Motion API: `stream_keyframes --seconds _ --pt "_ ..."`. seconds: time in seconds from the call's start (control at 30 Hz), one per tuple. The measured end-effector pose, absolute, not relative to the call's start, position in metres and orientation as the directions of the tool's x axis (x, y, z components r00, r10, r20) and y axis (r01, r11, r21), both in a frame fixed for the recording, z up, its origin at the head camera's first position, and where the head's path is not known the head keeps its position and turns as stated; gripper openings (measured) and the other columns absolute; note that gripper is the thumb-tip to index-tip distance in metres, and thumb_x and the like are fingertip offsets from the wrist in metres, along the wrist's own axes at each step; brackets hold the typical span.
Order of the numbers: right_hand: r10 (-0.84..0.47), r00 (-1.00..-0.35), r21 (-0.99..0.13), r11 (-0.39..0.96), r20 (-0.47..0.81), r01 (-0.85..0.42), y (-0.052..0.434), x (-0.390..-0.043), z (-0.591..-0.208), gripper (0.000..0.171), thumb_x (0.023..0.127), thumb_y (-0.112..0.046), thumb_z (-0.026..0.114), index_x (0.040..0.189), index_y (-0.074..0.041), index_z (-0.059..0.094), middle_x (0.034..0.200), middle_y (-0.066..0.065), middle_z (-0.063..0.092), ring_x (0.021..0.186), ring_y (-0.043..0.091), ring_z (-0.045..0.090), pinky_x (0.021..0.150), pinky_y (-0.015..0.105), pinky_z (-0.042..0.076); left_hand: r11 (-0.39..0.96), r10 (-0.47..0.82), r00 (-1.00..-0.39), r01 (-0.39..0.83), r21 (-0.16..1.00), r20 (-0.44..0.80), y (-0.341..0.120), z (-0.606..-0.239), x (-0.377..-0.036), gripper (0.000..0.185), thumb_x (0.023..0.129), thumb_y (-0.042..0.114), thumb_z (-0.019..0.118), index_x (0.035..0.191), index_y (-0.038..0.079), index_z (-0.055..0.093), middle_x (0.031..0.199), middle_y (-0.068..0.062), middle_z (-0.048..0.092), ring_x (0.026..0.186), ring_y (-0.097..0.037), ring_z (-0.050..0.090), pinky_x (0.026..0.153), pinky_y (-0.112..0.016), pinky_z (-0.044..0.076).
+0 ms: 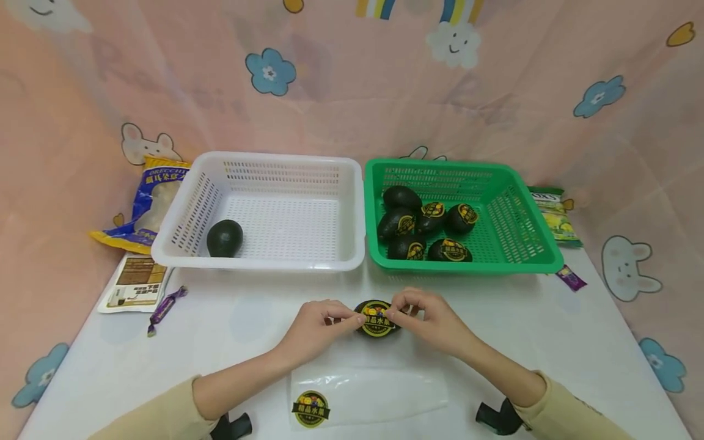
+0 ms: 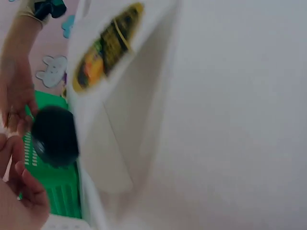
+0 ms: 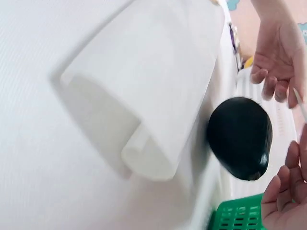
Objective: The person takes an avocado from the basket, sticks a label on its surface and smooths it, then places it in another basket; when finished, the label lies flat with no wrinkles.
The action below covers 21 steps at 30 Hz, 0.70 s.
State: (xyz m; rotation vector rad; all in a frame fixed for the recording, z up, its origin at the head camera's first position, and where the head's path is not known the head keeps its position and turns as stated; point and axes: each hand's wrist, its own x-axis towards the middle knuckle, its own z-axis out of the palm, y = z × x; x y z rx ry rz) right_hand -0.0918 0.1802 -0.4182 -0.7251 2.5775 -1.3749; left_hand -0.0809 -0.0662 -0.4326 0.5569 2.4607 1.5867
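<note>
Sticking a round label onto an avocado, lying on the white table near centre, just this side of the two baskets. Left hand pinching the label's left edge between curled fingertips; right hand pinching and pressing the right edge, fingers curled. Judging progress at well past halfway: green basket, far right, holding six avocados, most showing labels; white basket, far left, holding one bare avocado. Backing sheet, nearest the body, carrying one remaining sticker, so at least one more label left to go.

Noting materials: avocado skin dark, dull, pebbly, egg-shaped; baskets rigid slotted plastic; sheet glossy, translucent, curling at one end; stickers black and yellow.
</note>
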Motion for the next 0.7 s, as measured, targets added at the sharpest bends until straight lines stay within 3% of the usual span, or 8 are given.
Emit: stream_keyframes --seconds 0.13,0.37,0.5,0.7 --pt "-0.484 -0.854 -0.651 0.589 0.191 -0.479 0.181 -0.093 -0.425 0.017 0.089 -0.022 0.073 0.079 -0.026 0.060 0.087 -0.019 0.060 0.084 0.016 0.051 0.070 0.030 0.044 0.570 0.427 -0.872 0.464 0.678 0.239 -0.062 -0.437 -0.085 0.014 0.087 0.029 0.074 0.074 0.025 0.073 0.072 0.022 0.058 0.072 -0.006 0.049 0.060 -0.022 0.042" --pt "-0.467 -0.853 -0.553 0.657 0.235 -0.512 0.177 -0.096 -0.435 0.027 0.083 -0.027 0.079 0.075 -0.023 0.053 0.085 -0.015 0.052 0.080 0.014 0.048 0.068 0.028 0.042 0.681 0.491 -0.841 0.534 0.502 0.228 -0.056 -0.442 -0.095 0.021 0.085 0.033 0.073 0.069 0.026 0.062 0.072 0.013 0.053 0.070 -0.005 0.044 0.057 -0.020 0.039" --pt "-0.471 -0.856 -0.596 0.632 0.213 -0.496 0.178 -0.100 -0.439 0.030 0.081 -0.027 0.081 0.076 -0.022 0.052 0.085 -0.012 0.050 0.073 0.011 0.049 0.062 0.024 0.044 0.616 0.509 -0.802 0.593 0.518 0.313 -0.055 -0.445 -0.100 0.013 0.082 0.029 0.076 0.083 0.023 0.064 0.084 0.007 0.056 0.077 -0.006 0.048 0.060 -0.022 0.043" --pt "-0.475 -0.869 -0.651 0.618 0.136 -0.440 0.182 -0.105 -0.439 0.028 0.081 -0.024 0.081 0.077 -0.022 0.053 0.084 -0.012 0.051 0.070 0.012 0.052 0.060 0.023 0.047 0.495 0.586 -0.687 0.723 0.482 0.430 -0.052 -0.451 -0.112 0.042 0.080 0.038 0.081 0.116 0.023 0.068 0.110 0.004 0.058 0.096 -0.010 0.053 0.072 -0.023 0.048"
